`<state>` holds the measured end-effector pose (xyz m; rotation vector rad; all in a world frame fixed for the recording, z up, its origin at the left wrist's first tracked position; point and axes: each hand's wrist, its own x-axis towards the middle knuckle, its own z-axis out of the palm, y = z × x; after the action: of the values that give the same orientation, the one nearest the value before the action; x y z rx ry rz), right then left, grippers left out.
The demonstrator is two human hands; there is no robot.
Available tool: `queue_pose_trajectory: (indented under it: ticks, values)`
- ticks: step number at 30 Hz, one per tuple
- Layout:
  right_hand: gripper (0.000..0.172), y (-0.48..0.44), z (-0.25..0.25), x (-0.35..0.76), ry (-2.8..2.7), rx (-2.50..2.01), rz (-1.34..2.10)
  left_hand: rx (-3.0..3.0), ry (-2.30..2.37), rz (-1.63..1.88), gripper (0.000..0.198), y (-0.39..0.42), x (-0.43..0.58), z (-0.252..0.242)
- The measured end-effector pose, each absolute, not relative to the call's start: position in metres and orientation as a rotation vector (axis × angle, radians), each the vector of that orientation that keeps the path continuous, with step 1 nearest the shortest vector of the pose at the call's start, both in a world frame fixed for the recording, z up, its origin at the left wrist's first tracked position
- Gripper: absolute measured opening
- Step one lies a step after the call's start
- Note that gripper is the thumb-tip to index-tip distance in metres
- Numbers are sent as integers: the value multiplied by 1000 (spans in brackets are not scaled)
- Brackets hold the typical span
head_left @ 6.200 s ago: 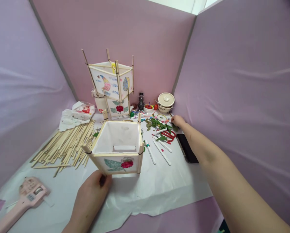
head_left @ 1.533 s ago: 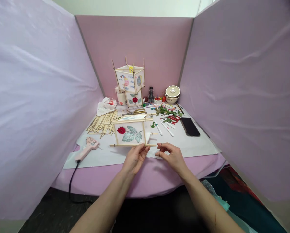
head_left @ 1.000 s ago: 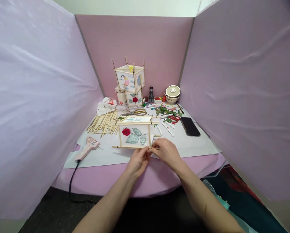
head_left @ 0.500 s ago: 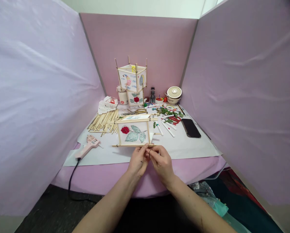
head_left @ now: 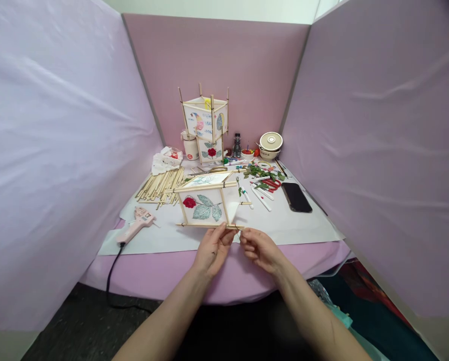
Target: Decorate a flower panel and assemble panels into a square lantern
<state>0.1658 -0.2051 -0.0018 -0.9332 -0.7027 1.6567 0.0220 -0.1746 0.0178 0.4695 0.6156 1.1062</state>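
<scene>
A paper lantern [head_left: 205, 208] with a stick frame lies on its side over the front of the table. Its near panel carries a red rose and green leaves. My left hand [head_left: 213, 250] is closed on the lower stick near its right end, thumb on top. Just right of it, my right hand [head_left: 261, 249] pinches a thin dark cord [head_left: 238, 233] that runs to the frame's lower right corner. The fingers of my right hand are curled and sit slightly apart from the stick.
A pink glue gun [head_left: 137, 224] with a black cord lies left. Behind it is a pile of bamboo sticks [head_left: 162, 185]. A taller lantern [head_left: 205, 123] stands at the back. Rightward are markers [head_left: 261, 199], red-handled scissors [head_left: 272, 184], leaves [head_left: 260, 173], a phone [head_left: 296, 197] and lidded bowls [head_left: 270, 145].
My right hand has moved right, away from my left hand, drawing the cord outward. The lantern has turned a little, showing more of its top and right side.
</scene>
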Motion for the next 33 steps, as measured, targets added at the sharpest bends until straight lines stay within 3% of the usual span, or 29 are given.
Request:
queue_pose_trajectory:
  ticks: [3, 6, 12, 15, 19, 26, 33]
  values:
    - [30, -199, 4, 168, -596, -960, 1714, 499, 610, 1089, 20, -175, 21, 16]
    - [26, -193, 10, 169, -651, -1073, 1532, 519, 645, 1073, 25, -173, 20, 13]
    - [14, -190, 13, 155, -1083, -1454, 737, 576, 769, 1174, 33, -171, 29, 2]
    - [17, -194, 11, 143, -1365, -1524, 326, 591, 781, 1238, 35, -170, 36, -2]
    - [23, -203, 8, 143, -1540, -1449, 24, 594, 817, 1260, 33, -162, 36, -4]
    - [18, -199, 19, 180, -1393, -1355, 136, 810, 900, 1248, 31, -137, 16, 6]
    - [28, -158, 26, 206, -1219, -1279, 207, 1732, 1313, 1076, 18, -92, -20, 44]
